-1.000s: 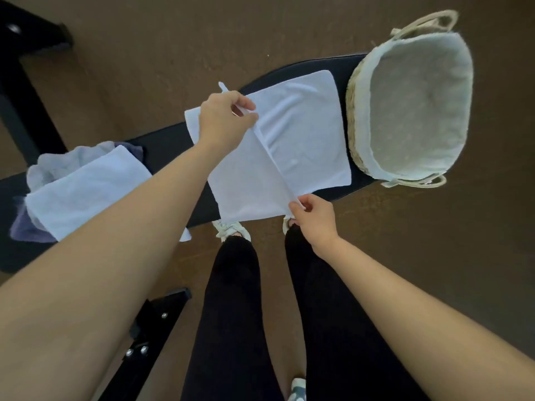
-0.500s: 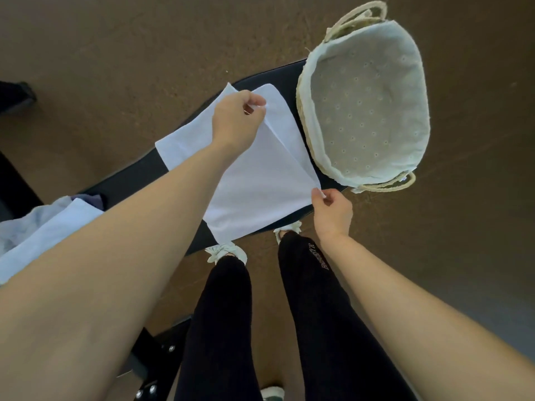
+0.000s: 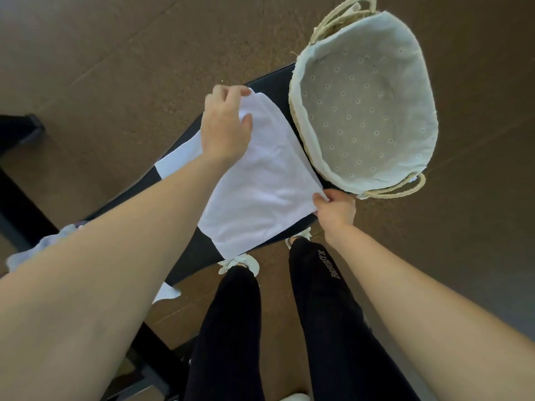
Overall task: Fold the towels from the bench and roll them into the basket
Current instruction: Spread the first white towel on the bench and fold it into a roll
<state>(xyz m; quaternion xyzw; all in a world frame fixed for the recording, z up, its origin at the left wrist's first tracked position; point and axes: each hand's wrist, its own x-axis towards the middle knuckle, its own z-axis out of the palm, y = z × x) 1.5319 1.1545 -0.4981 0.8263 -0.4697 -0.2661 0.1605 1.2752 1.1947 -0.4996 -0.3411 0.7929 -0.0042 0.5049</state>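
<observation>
A white towel (image 3: 260, 186) lies folded in half across the black bench (image 3: 199, 253). My left hand (image 3: 225, 123) holds its far corner, thumb on top and fingers curled over the edge. At the near right corner my right hand (image 3: 335, 209) pinches the cloth, close beside the basket. The woven basket (image 3: 298, 117) with its pale dotted lining stands on the bench's right end, and nothing lies inside it.
Other towels in a pale heap (image 3: 43, 247) lie on the bench's left part, mostly hidden by my left forearm. My legs in black trousers and white shoes stand against the bench's near edge. Brown floor surrounds the bench; dark frame parts (image 3: 17, 134) sit at left.
The lifted half of the towel has been carried over to the right and laid onto the other half. Both hands moved right with it, toward the basket. The view shifted right.
</observation>
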